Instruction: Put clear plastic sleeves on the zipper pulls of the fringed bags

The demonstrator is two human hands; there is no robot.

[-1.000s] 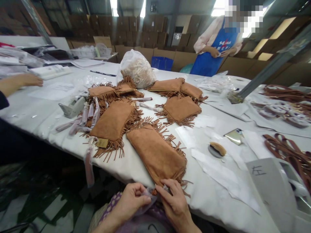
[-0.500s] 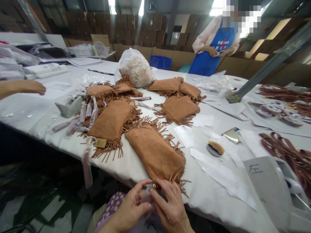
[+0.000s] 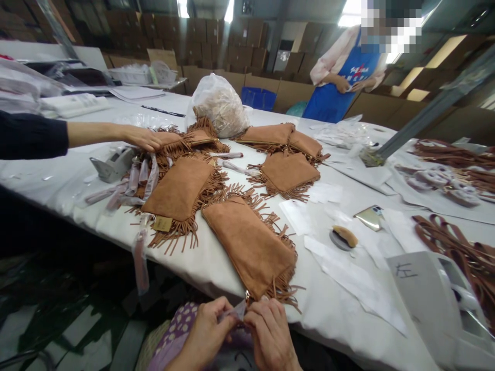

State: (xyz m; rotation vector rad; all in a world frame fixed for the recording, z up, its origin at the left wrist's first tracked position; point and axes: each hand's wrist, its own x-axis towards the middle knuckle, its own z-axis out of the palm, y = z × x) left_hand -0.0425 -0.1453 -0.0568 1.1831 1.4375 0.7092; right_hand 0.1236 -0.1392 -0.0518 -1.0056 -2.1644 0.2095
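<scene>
A brown suede-like fringed bag (image 3: pixel 247 242) lies at the table's front edge, its gold-coloured clasp (image 3: pixel 247 296) hanging at the near corner. Just below that clasp, my left hand (image 3: pixel 207 330) pinches a piece of translucent plastic wrap (image 3: pixel 238 310). My right hand (image 3: pixel 270 330) is closed at the wrap's other side, beside the clasp; its fingertips are partly hidden. To the left lies another fringed bag (image 3: pixel 180 188) with a small tan tag (image 3: pixel 162 223) and a plastic-wrapped strap (image 3: pixel 141 260) hanging over the edge. Further bags, one a fringed bag (image 3: pixel 290 172), lie behind.
A co-worker's hand (image 3: pixel 143 138) reaches in from the left onto the pile. A grey tape dispenser (image 3: pixel 425 304) stands at right, near brown straps (image 3: pixel 460 252), a phone (image 3: pixel 370 217) and a tape roll (image 3: pixel 343 237). Another tape dispenser (image 3: pixel 114 165) sits left. A person in a blue apron (image 3: pixel 340 82) stands behind.
My hands have moved slightly down from the bag's corner, leaving the clasp more visible. The co-worker's arm has reached rightward onto the bags at left.
</scene>
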